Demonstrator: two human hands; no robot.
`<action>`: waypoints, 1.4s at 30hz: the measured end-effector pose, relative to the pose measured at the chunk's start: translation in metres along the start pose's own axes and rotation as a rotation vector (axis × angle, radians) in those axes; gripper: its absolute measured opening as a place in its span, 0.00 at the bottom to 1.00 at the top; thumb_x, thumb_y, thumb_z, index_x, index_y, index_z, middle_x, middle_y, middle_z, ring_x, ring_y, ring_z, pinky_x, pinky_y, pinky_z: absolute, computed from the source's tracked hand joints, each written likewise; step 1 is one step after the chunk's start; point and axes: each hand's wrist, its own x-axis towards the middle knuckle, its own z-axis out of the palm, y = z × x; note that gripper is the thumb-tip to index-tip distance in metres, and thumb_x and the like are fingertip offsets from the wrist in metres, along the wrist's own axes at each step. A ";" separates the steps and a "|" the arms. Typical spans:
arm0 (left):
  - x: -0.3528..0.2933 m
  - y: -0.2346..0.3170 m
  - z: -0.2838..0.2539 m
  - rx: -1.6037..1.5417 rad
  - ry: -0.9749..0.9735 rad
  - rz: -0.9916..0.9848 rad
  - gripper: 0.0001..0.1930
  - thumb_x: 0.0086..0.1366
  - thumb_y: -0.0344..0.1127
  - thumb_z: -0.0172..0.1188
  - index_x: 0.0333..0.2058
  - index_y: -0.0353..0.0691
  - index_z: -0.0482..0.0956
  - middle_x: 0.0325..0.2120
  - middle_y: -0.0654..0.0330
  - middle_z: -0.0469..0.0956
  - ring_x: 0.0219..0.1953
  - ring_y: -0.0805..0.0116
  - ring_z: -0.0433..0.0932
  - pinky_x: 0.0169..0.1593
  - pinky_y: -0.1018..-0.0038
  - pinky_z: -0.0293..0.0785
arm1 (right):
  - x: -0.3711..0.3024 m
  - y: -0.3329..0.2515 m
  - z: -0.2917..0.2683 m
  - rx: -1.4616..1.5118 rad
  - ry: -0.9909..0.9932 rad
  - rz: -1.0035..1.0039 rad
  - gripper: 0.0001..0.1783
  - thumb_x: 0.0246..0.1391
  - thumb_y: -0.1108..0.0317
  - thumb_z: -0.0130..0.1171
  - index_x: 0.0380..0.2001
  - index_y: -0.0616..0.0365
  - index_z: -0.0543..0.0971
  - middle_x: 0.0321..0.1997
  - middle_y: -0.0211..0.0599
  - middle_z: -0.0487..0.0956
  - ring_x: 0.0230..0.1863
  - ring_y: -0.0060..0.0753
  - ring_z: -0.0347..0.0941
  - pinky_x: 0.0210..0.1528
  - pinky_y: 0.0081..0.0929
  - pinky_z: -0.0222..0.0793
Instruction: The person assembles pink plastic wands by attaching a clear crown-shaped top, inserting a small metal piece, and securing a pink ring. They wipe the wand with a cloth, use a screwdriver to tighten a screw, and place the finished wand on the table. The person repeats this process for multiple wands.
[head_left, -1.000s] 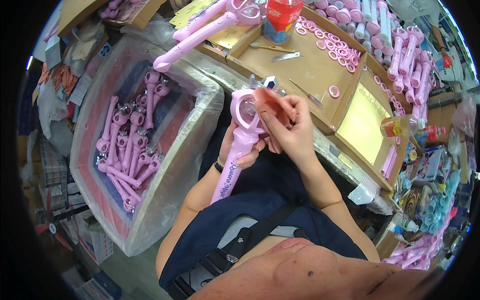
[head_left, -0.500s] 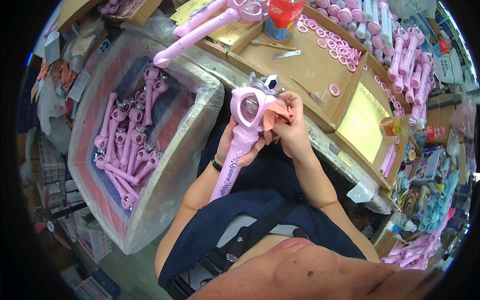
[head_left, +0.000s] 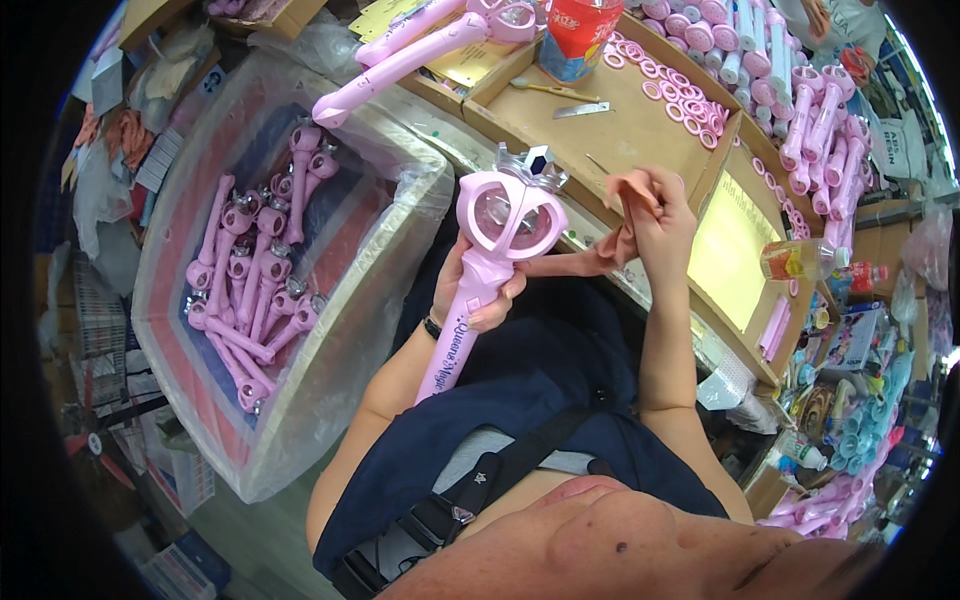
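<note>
Just above centre, a pink wand (head_left: 484,272) is gripped by the left hand (head_left: 451,285), its silver crown (head_left: 537,168) apparently already fitted, while an orange cloth (head_left: 606,256) is clutched by the right hand (head_left: 664,212) at the wand head's three o'clock, though what work is left cannot be told.

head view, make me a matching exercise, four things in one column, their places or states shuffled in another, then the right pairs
1. crown-topped wand
2. peach cloth
3. small pink rings
4. plastic-lined bin

A. loose in cardboard trays
B. bunched in the right hand
C. holding a pile of wands
D. gripped below its head by the left hand

Pairs: 1-D, 2-B, 3-A, 4-C
</note>
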 end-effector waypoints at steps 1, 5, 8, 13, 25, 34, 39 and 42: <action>0.001 0.001 0.001 0.019 0.009 0.002 0.42 0.65 0.64 0.39 0.54 0.21 0.56 0.34 0.44 0.69 0.10 0.68 0.68 0.11 0.78 0.64 | 0.001 -0.001 -0.003 -0.062 -0.063 0.054 0.10 0.55 0.70 0.57 0.41 0.60 0.76 0.27 0.32 0.79 0.21 0.17 0.73 0.21 0.17 0.67; 0.008 0.003 0.010 0.090 -0.023 0.025 0.42 0.65 0.65 0.38 0.61 0.31 0.52 0.56 0.34 0.60 0.24 0.59 0.77 0.13 0.78 0.69 | -0.008 -0.008 0.000 -0.457 -0.168 -0.012 0.15 0.47 0.63 0.63 0.38 0.57 0.77 0.21 0.42 0.79 0.20 0.34 0.77 0.26 0.27 0.71; 0.008 0.008 0.021 0.235 0.065 0.133 0.39 0.65 0.66 0.35 0.65 0.42 0.47 0.58 0.36 0.58 0.44 0.43 0.76 0.16 0.76 0.74 | -0.023 -0.019 0.012 -0.346 -0.394 0.251 0.17 0.47 0.61 0.62 0.39 0.54 0.72 0.19 0.42 0.78 0.23 0.43 0.78 0.28 0.33 0.71; 0.002 0.010 0.028 0.344 0.204 0.188 0.38 0.65 0.66 0.35 0.62 0.40 0.53 0.49 0.40 0.68 0.31 0.52 0.79 0.12 0.77 0.71 | -0.040 -0.026 0.041 -0.450 -0.450 0.028 0.16 0.51 0.54 0.58 0.29 0.56 0.73 0.21 0.47 0.77 0.24 0.52 0.74 0.27 0.37 0.69; 0.000 0.004 0.007 0.129 0.089 0.094 0.35 0.66 0.64 0.35 0.62 0.44 0.55 0.44 0.48 0.73 0.15 0.63 0.72 0.12 0.77 0.67 | -0.051 0.011 0.059 0.925 -0.276 0.168 0.13 0.56 0.60 0.55 0.23 0.56 0.75 0.62 0.45 0.60 0.63 0.39 0.55 0.61 0.40 0.53; -0.016 0.017 -0.004 0.107 0.049 0.067 0.49 0.61 0.70 0.37 0.61 0.25 0.51 0.62 0.44 0.54 0.18 0.69 0.67 0.15 0.79 0.64 | -0.006 0.003 0.039 1.245 -0.114 0.529 0.17 0.60 0.56 0.50 0.24 0.56 0.72 0.20 0.30 0.72 0.24 0.27 0.69 0.36 0.31 0.72; -0.031 0.026 -0.005 0.107 0.052 0.095 0.49 0.61 0.71 0.35 0.61 0.23 0.52 0.62 0.45 0.56 0.18 0.72 0.66 0.15 0.81 0.63 | 0.121 -0.017 0.025 0.250 0.115 -0.120 0.11 0.58 0.65 0.56 0.25 0.59 0.75 0.21 0.20 0.70 0.23 0.14 0.66 0.25 0.16 0.64; -0.040 0.029 -0.004 0.106 0.052 0.132 0.49 0.62 0.70 0.34 0.60 0.24 0.53 0.60 0.46 0.59 0.19 0.72 0.68 0.15 0.81 0.64 | 0.206 -0.025 0.044 -0.206 0.265 -0.671 0.09 0.55 0.65 0.58 0.33 0.61 0.80 0.26 0.34 0.76 0.30 0.29 0.71 0.32 0.27 0.67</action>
